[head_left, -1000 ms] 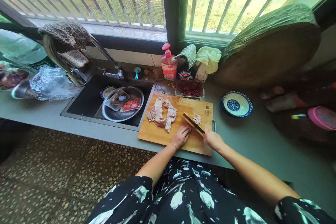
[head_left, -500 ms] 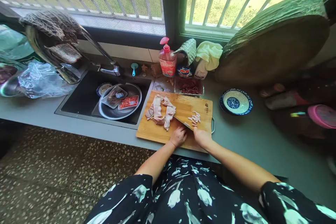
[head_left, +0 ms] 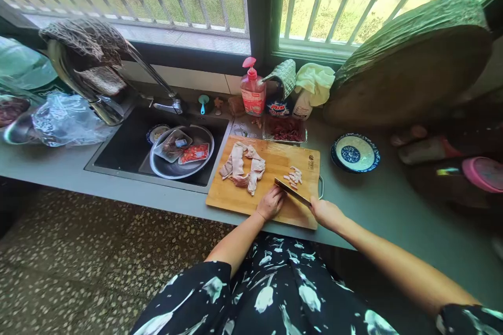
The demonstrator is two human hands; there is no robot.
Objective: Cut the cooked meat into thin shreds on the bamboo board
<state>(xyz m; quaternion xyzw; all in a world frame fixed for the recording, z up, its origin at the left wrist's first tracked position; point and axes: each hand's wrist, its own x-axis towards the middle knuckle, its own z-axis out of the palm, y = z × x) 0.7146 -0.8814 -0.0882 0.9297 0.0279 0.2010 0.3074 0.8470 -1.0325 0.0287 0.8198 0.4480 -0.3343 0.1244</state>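
Note:
My right hand (head_left: 326, 213) is closed round the handle of a kitchen knife (head_left: 294, 193), whose blade slants up to the left over the wooden cutting board (head_left: 231, 200). Beside the blade's tip, my left hand (head_left: 271, 202) rests on the board with its fingers curled; whatever lies under them is hidden. A large piece of pale raw meat (head_left: 238, 163) lies on the board's left half. Just beyond the blade sits a small heap of cut meat strips (head_left: 294, 175).
Left of the board, a sink (head_left: 118, 154) holds a metal basin (head_left: 212, 154) with packaged food. Behind the board stand a tray of dark red meat (head_left: 286, 130) and a pink pump bottle (head_left: 252, 91). Blue-patterned bowls (head_left: 354, 153) stand to the right.
My right hand has drawn the knife back to the right and towards me, so its tip is now beside my left fingers rather than near the large meat piece. My left hand stays almost still.

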